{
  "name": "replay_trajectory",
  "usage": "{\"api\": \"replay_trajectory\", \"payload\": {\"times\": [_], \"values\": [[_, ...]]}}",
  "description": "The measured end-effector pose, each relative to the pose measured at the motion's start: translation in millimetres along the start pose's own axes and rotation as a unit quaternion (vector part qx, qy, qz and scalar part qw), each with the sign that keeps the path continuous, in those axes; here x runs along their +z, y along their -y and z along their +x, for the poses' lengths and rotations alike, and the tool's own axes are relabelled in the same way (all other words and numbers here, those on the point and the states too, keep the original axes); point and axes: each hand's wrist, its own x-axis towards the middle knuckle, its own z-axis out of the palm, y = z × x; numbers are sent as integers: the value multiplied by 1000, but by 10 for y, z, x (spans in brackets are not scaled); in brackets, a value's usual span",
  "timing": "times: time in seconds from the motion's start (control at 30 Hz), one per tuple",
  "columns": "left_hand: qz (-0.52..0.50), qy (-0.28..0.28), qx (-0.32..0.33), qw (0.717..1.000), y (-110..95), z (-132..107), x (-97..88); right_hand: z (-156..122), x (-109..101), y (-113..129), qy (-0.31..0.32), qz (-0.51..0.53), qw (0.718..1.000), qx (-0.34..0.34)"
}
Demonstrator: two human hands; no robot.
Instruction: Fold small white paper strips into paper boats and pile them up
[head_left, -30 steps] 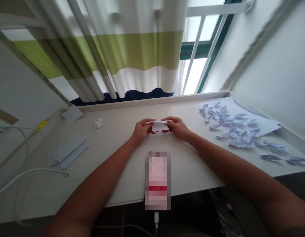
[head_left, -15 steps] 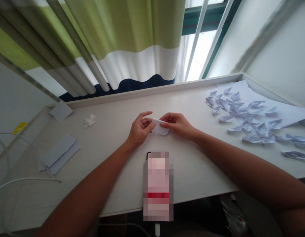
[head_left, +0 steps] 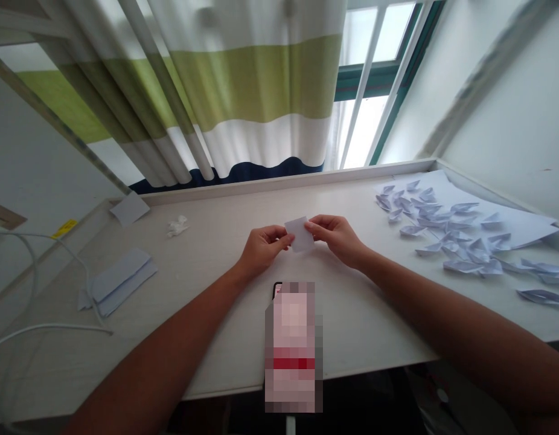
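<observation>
A small folded piece of white paper is held just above the white desk, in the middle. My left hand pinches its lower left corner with curled fingers. My right hand pinches its right edge, fingers closed on it. The paper stands tilted, one corner pointing up. A phone lies on the desk near the front edge, right below my hands.
Several folded paper boats lie on white sheets at the right. A stack of paper strips and a white cable sit at the left. A crumpled scrap and a paper square lie near the curtain.
The paper has been turned from lying flat between my hands to standing tilted. Both hands shifted their pinch on it. The camera view tipped up and down.
</observation>
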Motion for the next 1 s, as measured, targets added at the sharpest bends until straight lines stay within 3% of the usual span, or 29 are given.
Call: {"api": "replay_trajectory", "payload": {"times": [0.67, 1.0], "values": [[1, 5, -9, 1000, 80, 13, -28, 13, -29, -29, 7, -40, 999, -11], [-6, 19, -30, 999, -1, 7, -14, 27, -47, -23, 8, -68, 997, -44]]}}
